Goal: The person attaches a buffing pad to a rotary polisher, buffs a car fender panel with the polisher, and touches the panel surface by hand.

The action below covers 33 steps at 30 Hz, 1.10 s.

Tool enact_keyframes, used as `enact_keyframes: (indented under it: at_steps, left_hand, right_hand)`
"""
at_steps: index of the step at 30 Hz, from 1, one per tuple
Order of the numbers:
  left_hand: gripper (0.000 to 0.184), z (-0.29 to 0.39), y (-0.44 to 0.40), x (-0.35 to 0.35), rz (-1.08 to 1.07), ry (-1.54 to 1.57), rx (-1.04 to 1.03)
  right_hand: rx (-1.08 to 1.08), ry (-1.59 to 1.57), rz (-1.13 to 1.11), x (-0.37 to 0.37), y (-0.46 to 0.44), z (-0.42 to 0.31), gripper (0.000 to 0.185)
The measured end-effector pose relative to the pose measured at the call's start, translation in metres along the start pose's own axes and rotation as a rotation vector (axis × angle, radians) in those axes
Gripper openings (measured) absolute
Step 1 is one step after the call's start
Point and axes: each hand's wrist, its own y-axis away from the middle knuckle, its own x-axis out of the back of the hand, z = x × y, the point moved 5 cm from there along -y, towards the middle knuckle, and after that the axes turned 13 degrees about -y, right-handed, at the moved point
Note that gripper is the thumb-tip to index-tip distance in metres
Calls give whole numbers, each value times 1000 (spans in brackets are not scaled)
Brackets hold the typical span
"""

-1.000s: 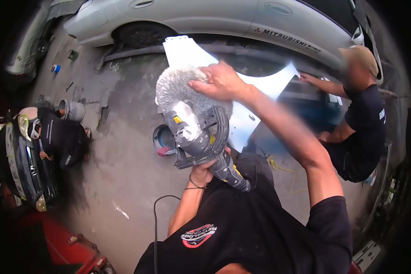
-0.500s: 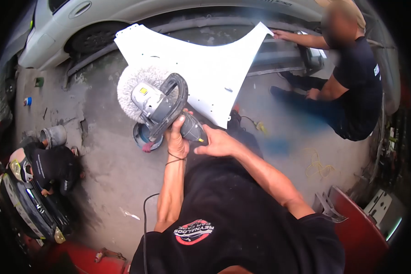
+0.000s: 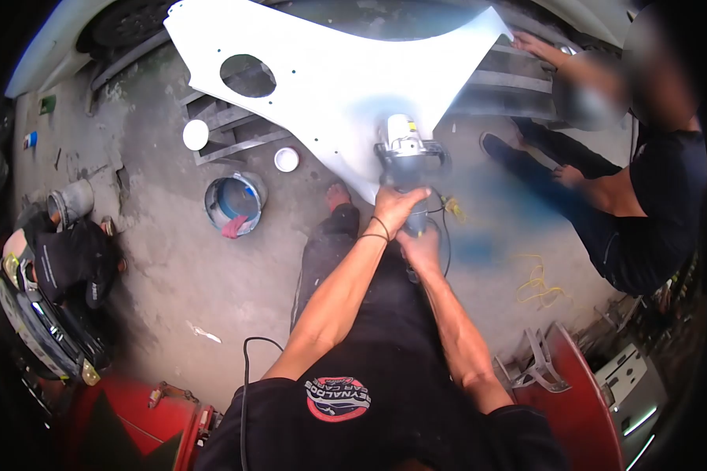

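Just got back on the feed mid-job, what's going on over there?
The person wearing the camera grips a power tool with both hands, the left hand nearer its head and the right hand behind it. The tool's head is over the lower part of a white panel; I can't tell whether it is touching. A co-worker's hand is at the panel's right corner. On the floor stands a bucket with a pink cloth at its rim.
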Motion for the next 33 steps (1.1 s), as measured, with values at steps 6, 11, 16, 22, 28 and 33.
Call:
enact_keyframes:
  at_steps: [6, 11, 16, 22, 28, 33]
  left_hand:
    - [88, -34, -103, -13, 7, -346, -55]
    - [47, -15, -102, 21, -65, -302, -6]
    - [45, -14, -87, 73, 63, -233, 41]
    - [42, -6, -83, 67, 130, -131, 121]
    - [53, 8, -117, -9, -40, -119, 45]
    - [93, 3, -168, -42, 20, -257, -86]
  right_hand:
    - [-123, -283, 140, -26, -64, 16, 20]
    - [125, -295, 168, -65, -87, 25, 26]
    - [3, -201, -256, -81, -91, 18, 59]
    - [36, -145, -238, -71, -93, -3, 54]
    - [24, -223, -56, -25, -120, 21, 38]
    - [-9, -372, 12, -3, -146, 5, 18]
